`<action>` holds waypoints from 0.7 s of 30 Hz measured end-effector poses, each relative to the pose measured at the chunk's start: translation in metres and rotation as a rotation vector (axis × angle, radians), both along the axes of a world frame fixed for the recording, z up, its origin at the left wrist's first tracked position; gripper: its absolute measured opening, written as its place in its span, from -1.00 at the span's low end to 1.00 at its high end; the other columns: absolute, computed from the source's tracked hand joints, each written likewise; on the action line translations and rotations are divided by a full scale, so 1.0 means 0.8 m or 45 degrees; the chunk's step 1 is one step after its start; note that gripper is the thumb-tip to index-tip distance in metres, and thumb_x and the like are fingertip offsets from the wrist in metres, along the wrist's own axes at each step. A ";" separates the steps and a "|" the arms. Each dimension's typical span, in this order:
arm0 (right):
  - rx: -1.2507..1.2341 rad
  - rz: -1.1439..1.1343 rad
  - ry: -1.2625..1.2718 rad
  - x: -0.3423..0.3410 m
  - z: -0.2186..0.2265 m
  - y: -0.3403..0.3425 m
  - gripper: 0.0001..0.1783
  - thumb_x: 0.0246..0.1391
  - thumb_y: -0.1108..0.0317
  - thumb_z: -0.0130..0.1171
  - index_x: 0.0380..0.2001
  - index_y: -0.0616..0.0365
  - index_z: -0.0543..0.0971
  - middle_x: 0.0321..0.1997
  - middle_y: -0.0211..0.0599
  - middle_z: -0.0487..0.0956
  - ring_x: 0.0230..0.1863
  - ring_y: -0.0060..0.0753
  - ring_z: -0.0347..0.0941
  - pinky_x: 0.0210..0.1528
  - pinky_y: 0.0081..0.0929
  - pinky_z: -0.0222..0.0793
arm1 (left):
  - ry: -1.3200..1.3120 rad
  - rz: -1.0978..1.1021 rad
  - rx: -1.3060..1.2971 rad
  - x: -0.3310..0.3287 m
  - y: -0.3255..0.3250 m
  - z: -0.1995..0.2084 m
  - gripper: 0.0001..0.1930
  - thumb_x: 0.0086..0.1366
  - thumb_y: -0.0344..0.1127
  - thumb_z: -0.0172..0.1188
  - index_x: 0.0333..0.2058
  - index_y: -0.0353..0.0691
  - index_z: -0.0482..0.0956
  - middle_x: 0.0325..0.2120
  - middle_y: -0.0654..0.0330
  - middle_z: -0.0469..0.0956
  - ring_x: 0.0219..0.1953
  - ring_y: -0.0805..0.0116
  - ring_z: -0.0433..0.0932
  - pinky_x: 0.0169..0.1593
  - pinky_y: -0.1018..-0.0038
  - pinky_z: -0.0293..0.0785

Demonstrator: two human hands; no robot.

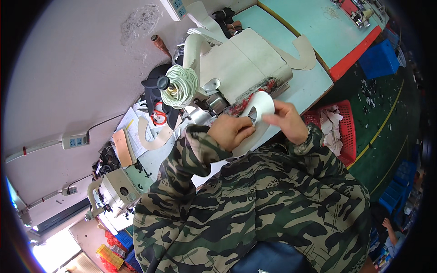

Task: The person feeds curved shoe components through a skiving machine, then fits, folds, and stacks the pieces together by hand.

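Observation:
A white curved, flat piece [262, 103] stands partly raised at the front of a beige bench machine [246, 63]. My right hand [291, 122] pinches its right edge between thumb and fingers. On its left side, my left hand [231, 131] is closed, with curled fingers pressed on the lower part of the piece; the fingertips are partly hidden. The piece's upper end lies near the machine's front, which is smeared red and black. A roll of pale green cord [182, 86] hangs on the machine's left, beside metal working parts [216, 102].
A red basket [348, 129] of pale cut pieces stands right of the table. More curved pieces lie at left [152, 136] and far right [300, 52]. Red-handled scissors [159, 113] rest near papers. A second machine [118, 193] stands lower left; a blue bin [380, 59] sits beyond.

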State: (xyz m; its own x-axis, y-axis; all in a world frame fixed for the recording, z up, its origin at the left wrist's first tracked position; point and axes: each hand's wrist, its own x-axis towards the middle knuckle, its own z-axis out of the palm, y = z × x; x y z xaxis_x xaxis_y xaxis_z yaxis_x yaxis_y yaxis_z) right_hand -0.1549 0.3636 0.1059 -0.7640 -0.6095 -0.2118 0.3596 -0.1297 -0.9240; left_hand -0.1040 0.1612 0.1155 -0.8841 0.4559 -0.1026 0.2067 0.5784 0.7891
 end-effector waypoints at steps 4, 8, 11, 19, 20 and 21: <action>-0.109 -0.106 0.039 -0.027 -0.004 0.013 -0.81 0.04 0.46 0.10 -0.25 0.29 0.52 -0.34 -0.43 0.53 -0.31 -0.67 0.36 -0.20 -0.68 0.27 | 0.183 0.153 -0.204 0.010 0.012 0.022 -0.84 0.10 -0.27 0.08 -0.32 -0.13 0.42 -0.53 0.08 0.50 -0.45 0.05 0.50 -0.41 0.21 0.39; -0.146 -0.167 0.194 -0.064 0.003 0.031 -0.80 0.04 0.46 0.10 -0.24 0.30 0.52 -0.34 -0.42 0.53 -0.31 -0.66 0.38 -0.22 -0.67 0.30 | 0.304 0.300 -0.133 0.016 -0.011 0.029 -0.80 0.08 -0.35 0.14 -0.27 -0.19 0.48 -0.47 0.03 0.52 -0.42 0.07 0.52 -0.37 0.33 0.44; -0.194 -0.280 0.321 -0.105 0.015 0.044 -0.79 0.05 0.47 0.08 -0.22 0.29 0.52 -0.32 -0.40 0.54 -0.31 -0.62 0.41 -0.23 -0.62 0.33 | 0.591 0.494 -0.072 0.029 -0.045 0.036 -0.85 0.13 -0.40 0.12 -0.30 -0.25 0.51 -0.50 0.08 0.54 -0.50 0.18 0.56 -0.45 0.42 0.47; -0.110 -0.788 0.097 -0.247 -0.085 0.121 -0.76 0.03 0.42 0.10 -0.19 0.17 0.50 -0.27 -0.35 0.54 -0.24 -0.48 0.47 -0.26 -0.51 0.37 | 0.136 1.185 -0.778 0.133 -0.306 -0.179 -0.70 0.13 -0.25 0.15 -0.17 -0.23 0.46 -0.39 -0.06 0.54 -0.45 0.02 0.57 -0.32 0.27 0.49; 0.058 -0.829 -0.029 -0.256 -0.117 0.122 -0.77 0.03 0.44 0.08 -0.19 0.16 0.48 -0.26 -0.33 0.54 -0.22 -0.45 0.48 -0.23 -0.49 0.37 | 0.015 1.211 -0.956 0.163 -0.319 -0.228 -0.65 0.08 -0.22 0.17 -0.15 -0.20 0.44 -0.36 -0.07 0.53 -0.37 -0.03 0.55 -0.24 0.23 0.46; 0.150 -0.852 -0.171 -0.263 -0.156 0.127 -0.75 0.01 0.44 0.09 -0.19 0.17 0.48 -0.28 -0.30 0.55 -0.26 -0.42 0.50 -0.26 -0.46 0.38 | -0.104 1.217 -1.129 0.177 -0.324 -0.254 -0.59 0.03 -0.18 0.20 -0.13 -0.16 0.43 -0.33 -0.07 0.53 -0.30 -0.07 0.53 -0.15 0.19 0.43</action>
